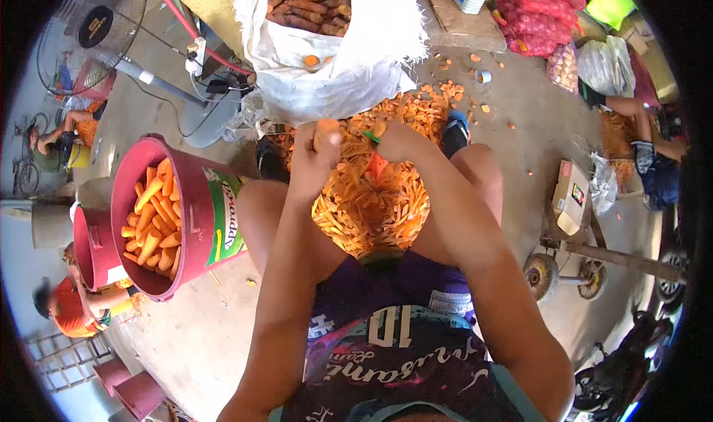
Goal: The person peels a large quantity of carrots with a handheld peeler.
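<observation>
My left hand (310, 153) is closed around a carrot (327, 134), held upright over the pile between my knees. My right hand (399, 141) is closed on a small tool that looks like a peeler (370, 137). Only a green part of it shows beside the fingers; the rest is hidden. Beneath both hands lies a heap of orange carrot peelings (405, 206), with a red-orange piece (377, 166) at its top. Ahead of me, a white sack (334, 73) stands open with unpeeled carrots (308, 6) inside.
At my left, a tilted red bucket (172, 221) holds peeled carrots (154, 218). A standing fan (93, 28) is beyond it. Carrot ends (438, 99) litter the floor ahead. Red net sacks (538, 10) are at the far right, and a wheeled cart (587, 251) stands at my right. Other people sit on both sides.
</observation>
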Motion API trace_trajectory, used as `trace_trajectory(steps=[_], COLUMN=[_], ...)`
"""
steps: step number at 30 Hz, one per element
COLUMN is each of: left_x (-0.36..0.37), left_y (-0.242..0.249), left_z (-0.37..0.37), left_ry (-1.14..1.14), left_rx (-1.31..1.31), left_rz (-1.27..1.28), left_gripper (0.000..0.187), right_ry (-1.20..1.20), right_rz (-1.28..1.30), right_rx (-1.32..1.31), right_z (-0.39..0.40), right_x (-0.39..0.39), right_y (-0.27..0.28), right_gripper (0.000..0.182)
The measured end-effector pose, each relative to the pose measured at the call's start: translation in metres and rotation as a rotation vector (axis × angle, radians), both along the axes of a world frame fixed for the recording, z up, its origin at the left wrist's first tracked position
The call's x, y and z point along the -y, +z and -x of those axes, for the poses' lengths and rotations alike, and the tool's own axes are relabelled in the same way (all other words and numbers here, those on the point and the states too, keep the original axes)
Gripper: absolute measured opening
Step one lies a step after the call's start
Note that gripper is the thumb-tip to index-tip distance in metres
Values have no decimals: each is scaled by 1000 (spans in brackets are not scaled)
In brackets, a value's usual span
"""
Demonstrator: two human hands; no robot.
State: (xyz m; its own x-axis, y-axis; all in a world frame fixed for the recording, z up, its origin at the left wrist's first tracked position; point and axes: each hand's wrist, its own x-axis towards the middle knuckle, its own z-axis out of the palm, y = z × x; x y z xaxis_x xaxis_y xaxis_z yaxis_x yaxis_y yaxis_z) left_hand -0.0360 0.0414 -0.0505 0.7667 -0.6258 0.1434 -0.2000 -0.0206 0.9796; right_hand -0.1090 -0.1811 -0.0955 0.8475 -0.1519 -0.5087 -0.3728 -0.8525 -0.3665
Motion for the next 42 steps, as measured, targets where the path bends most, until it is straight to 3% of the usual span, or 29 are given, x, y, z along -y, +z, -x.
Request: trace_trajectory(steps=[1,2,4,6,7,9,12,15,17,21,24,36,40,42], left_x=[2,4,7,11,4,1,2,13,11,12,15,19,20,16], left_y=[-8,-12,9,33,27,-36,-35,-14,-23,-33,-16,-18,-18,-15], left_z=[-7,-12,-14,-10,-18,-44,-38,-19,-19,-19,-10,-6,-5,-4], left_ry=[76,148,59,33,-25,7,44,116,102,82,105,54,59,63], left_rx=[-273,-548,-607,-956,-984,-1001,-993,-953,-939,-883,-881,-748,-717,-651], left_rz=[-23,-45,-39,479,465,429,339,324,313,222,144,26,-20,-103], left_gripper=[41,38,37,40,40,40,46,53,53,47,46,44,42,41], right_ry=[13,-40,-96,-162,-156,-246,-324,-300,-280,-257,-242,-227,-247,-313], right_rz=[3,-149,-305,-265,-276,-338,-527,-488,-364,-352,-472,-338,-456,-352], right_rx=[-2,54,105,300,290,381,422,452,509,489,453,463,456,508], right_z=[4,12,17,16,16,11,7,3,-1,2,3,3,2,-2], right_x=[0,-1,6,15,16,17,9,1,-8,-18,-17,-15,-7,1], right_y=[13,31,37,27,32,58,67,60,50,55,57,54,47,36], right_gripper=[33,27,22,30,30,52,45,58,71,83,81,75,74,74])
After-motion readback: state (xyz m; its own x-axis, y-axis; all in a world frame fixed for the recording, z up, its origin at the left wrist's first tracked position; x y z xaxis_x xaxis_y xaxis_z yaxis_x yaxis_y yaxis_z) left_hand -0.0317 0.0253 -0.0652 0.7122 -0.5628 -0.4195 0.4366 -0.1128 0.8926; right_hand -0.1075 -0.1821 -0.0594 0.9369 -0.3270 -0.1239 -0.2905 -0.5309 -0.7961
